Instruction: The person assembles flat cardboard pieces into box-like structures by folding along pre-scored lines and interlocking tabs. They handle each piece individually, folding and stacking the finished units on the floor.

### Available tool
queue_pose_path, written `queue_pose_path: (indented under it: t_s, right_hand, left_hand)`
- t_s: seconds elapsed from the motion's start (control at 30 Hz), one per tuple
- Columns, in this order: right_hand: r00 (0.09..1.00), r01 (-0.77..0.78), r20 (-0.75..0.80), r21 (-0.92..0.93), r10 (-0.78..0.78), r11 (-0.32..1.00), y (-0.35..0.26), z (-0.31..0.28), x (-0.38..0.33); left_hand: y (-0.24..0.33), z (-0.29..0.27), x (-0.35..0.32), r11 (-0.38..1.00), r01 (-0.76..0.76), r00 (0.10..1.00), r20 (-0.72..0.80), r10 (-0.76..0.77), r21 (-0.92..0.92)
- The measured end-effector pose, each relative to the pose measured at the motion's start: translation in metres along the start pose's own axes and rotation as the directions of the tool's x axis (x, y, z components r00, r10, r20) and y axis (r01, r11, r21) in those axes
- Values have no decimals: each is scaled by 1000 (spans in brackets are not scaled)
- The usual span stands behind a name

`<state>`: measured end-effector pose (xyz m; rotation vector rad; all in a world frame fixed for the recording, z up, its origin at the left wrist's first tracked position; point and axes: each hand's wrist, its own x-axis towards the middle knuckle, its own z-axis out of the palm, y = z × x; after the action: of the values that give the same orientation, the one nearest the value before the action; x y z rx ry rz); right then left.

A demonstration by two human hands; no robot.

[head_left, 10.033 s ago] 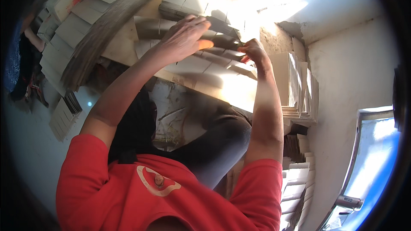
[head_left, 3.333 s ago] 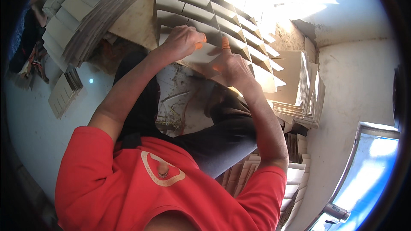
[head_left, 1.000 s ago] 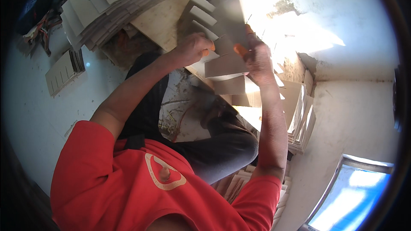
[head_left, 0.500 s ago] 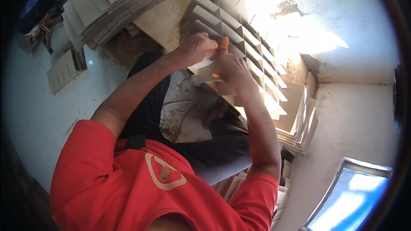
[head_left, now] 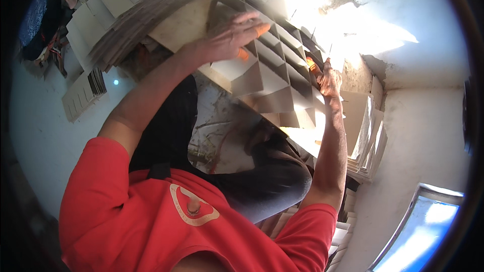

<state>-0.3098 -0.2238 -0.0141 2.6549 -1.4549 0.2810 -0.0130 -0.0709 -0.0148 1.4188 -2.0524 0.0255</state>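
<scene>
A grid of interlocked cardboard dividers stands on a wooden board in front of me, its cells slanting. My left hand is at the grid's left side, slightly blurred, fingers stretched out and apart, holding nothing. Orange finger covers show on the fingertips of both hands. My right hand is at the grid's right end, its covered thumb against a divider and the other fingers bent round the edge strip. Some of those fingers are hidden or lost in glare.
Long stacks of cardboard strips lie at the far left. A small bundle of slotted strips rests on the floor nearby. More cardboard sheets are stacked at the right by the wall. Strong sunlight falls on the wall.
My hands, together over the grid's left part before, have moved apart. The right hand went to the right end; the left opened out and shifted slightly up. The grid's cells now slant more.
</scene>
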Motion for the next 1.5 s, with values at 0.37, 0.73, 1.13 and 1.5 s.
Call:
queue_pose_path:
  t_s: [0.37,0.73,1.13,1.5]
  right_hand:
    - [968,70,191,423,-165,903,-82,-20,-66]
    - [870,176,-412,-253,-271,951,-86,-82,-102]
    - [932,-282,-334,-423,141,861,67,-55,-176]
    - [797,-604,-249,-351,550,716,182,-13,-229]
  left_hand:
    - [-52,31,31,981,-120,973,181,146,-150]
    - [35,-86,-6,814,-464,869,-1,496,348]
    - [-149,-145,-89,512,275,961,-225,-160,814]
    - [-196,-145,-105,720,276,953,-82,-292,636]
